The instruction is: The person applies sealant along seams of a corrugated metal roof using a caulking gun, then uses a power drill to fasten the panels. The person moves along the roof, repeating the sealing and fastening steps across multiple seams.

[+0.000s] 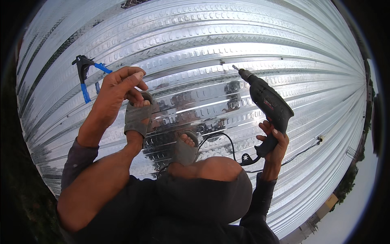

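My right hand (275, 138) is wrapped round the grip of a black corded power drill (268, 99). Its chuck and short bit point up and to the left, toward a raised rib of the sheet metal; whether the tip touches cannot be told. My left hand (124, 83) is raised above my left foot, thumb and forefinger drawn together. Anything between those fingertips is too small to make out. Just left of that hand lies a hand riveter (84, 65) with a black head and blue handles, partly hidden behind the hand.
Ribbed, shiny metal roofing (183, 53) spreads all round under me. My feet in grey sandals (187, 148) stand on it. The black drill cord (229, 138) loops past my knee and runs right to a connector (319, 139). Beyond the right edge are trees (345, 185) and buildings.
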The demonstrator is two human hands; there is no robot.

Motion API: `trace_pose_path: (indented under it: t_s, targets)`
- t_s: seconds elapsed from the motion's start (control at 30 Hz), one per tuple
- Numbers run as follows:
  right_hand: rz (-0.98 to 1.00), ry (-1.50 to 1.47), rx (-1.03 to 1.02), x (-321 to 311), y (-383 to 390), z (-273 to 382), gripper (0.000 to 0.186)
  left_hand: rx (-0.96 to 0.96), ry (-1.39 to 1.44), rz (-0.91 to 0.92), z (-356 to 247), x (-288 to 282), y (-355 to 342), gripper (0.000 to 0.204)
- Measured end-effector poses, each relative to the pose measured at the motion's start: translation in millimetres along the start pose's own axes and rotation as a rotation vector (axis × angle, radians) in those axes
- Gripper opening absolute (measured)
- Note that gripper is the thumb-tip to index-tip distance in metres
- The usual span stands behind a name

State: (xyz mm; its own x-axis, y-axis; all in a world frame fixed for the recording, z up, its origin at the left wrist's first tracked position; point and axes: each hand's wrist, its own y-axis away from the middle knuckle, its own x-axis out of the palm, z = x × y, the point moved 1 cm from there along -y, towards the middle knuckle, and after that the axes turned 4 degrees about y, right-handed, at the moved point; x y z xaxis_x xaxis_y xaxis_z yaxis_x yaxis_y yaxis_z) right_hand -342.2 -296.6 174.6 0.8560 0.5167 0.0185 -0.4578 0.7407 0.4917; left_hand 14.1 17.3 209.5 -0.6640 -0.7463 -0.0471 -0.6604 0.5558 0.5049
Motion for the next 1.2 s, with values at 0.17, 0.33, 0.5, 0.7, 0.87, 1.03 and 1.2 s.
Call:
trace_pose_path:
  t_s: [0.17,0.33,0.5,0.7,0.87,1.03,1.2]
  targets:
    - [-0.179,-0.204,0.028,-31.5,17.5,-33.5,0.064,0.236,-0.672,0.116,45.9,46.2,-78.0,0.035]
    - [-0.261,-0.576,0.005,-47.0,21.9,-96.4,0.062,0.778,-1.11,0.388,61.0,152.7,-179.6,0.026]
    - [-0.252,-0.953,-0.041,-54.5,26.3,-152.9,0.059,1.064,-1.329,0.489,84.0,204.2,-264.9,0.027]
    - [-0.215,-1.126,-0.047,-35.7,21.3,-181.5,0.057,1.14,-1.35,0.636,81.5,207.2,-287.5,0.014]
    - [-0.149,-1.124,-0.053,-34.1,12.5,-199.9,0.058,1.258,-1.231,0.604,81.0,206.6,-291.6,0.016]
    - [-0.216,-1.041,-0.017,-35.5,7.2,-207.1,0.058,0.705,-0.581,0.384,62.6,200.7,-276.8,0.026]
    - [-0.248,-0.928,0.059,-18.1,-2.1,-209.1,0.057,-0.11,0.085,0.316,96.1,137.8,-268.9,0.033]
